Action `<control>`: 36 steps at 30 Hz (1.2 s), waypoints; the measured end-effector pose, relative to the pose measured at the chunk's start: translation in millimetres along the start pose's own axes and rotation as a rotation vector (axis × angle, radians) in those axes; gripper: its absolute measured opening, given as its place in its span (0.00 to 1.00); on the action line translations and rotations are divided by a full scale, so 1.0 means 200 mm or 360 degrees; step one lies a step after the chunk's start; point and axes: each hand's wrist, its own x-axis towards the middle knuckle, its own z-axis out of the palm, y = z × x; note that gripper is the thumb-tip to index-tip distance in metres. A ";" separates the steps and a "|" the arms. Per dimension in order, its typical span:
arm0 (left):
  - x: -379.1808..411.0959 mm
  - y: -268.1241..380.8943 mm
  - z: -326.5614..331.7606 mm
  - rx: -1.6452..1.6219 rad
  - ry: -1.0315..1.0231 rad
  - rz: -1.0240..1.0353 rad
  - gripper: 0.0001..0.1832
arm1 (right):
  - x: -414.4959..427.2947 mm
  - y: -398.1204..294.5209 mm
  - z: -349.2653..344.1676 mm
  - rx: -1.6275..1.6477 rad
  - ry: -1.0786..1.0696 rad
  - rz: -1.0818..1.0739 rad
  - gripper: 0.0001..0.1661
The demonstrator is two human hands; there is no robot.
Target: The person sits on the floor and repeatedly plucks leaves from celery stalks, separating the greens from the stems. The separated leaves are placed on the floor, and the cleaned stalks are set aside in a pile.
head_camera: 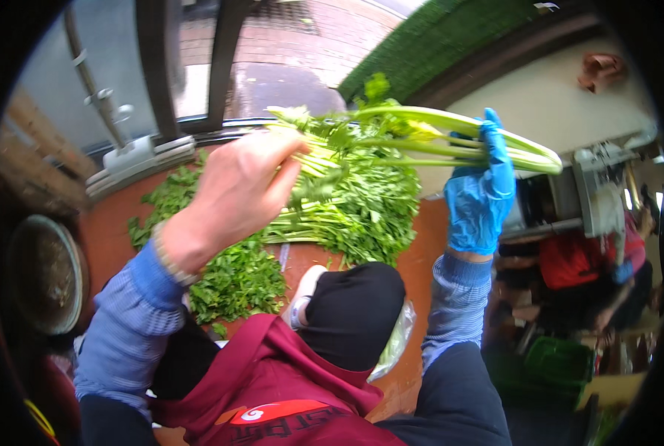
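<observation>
My right hand (480, 195), in a blue disposable glove, grips a bunch of green celery stalks (421, 153). The pale base of the bunch points right, and its leafy end reaches left. My left hand (237, 189) is bare, its fingers curled near light stalk ends; whether it pinches any of them is unclear. Below and behind the hands, a large heap of leafy celery (365, 217) lies on the reddish floor (309, 253). Nearer me on the left is a pile of loose celery leaves (237, 279).
A round basin (50, 276) stands at the far left beside wooden boards (42, 139). A door frame (226, 61) opens onto paving ahead. A clear plastic bag (396, 340) lies by my knee. Another person (572, 259) bends at the right, near a green crate (558, 362).
</observation>
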 end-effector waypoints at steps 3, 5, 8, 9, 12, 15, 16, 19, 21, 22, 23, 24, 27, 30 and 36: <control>0.06 0.04 0.07 -0.0181 0.0298 0.0059 0.07 | -0.12 0.21 0.12 -0.0507 -0.0282 -0.0096 0.22; 0.01 -0.01 0.11 -0.0334 0.0142 -0.0026 0.07 | -0.16 0.28 0.24 0.0212 -0.0051 0.0651 0.22; -0.06 -0.11 0.15 0.0083 0.0160 -0.0092 0.07 | -0.21 0.44 0.24 -0.0193 -0.0329 0.0440 0.23; -0.07 -0.12 0.15 0.0127 0.0158 -0.0106 0.07 | -0.23 0.48 0.23 -0.0362 -0.0423 0.0315 0.24; -0.07 -0.12 0.16 0.0211 0.0227 -0.0058 0.07 | -0.24 0.51 0.22 -0.0163 -0.0437 0.0385 0.25; -0.08 -0.12 0.15 0.0262 0.0222 0.0003 0.08 | -0.22 0.47 0.26 0.0467 -0.0264 0.0803 0.24; -0.09 -0.13 0.16 0.0199 0.0268 0.0032 0.08 | -0.22 0.45 0.29 0.0562 -0.0261 0.0909 0.22; -0.10 -0.14 0.17 0.0110 0.0116 -0.0137 0.09 | -0.23 0.47 0.30 0.0658 -0.0250 0.0971 0.22; -0.09 -0.15 0.17 -0.0057 0.0112 -0.0190 0.09 | -0.26 0.52 0.26 0.0480 -0.0409 0.0655 0.21; -0.08 -0.16 0.18 -0.0220 0.0188 -0.0186 0.09 | -0.28 0.55 0.25 0.0326 -0.0464 0.0468 0.21; -0.08 -0.17 0.19 -0.0385 0.0263 -0.0182 0.09 | -0.29 0.57 0.25 0.0033 -0.0504 0.0228 0.20; -0.09 -0.14 0.18 -0.0580 0.0223 -0.0375 0.09 | -0.30 0.58 0.24 0.0046 -0.0443 0.0261 0.20; -0.10 -0.09 0.12 0.0166 -0.0132 0.0086 0.08 | -0.27 0.56 0.23 0.0713 -0.0077 0.0881 0.17; -0.12 -0.03 0.13 0.0510 -0.0749 -0.0049 0.06 | -0.27 0.56 0.22 0.0537 -0.0044 0.0889 0.16; -0.14 -0.06 0.04 0.0274 -0.0930 -0.0329 0.09 | -0.28 0.57 0.17 0.0491 -0.0104 0.1142 0.14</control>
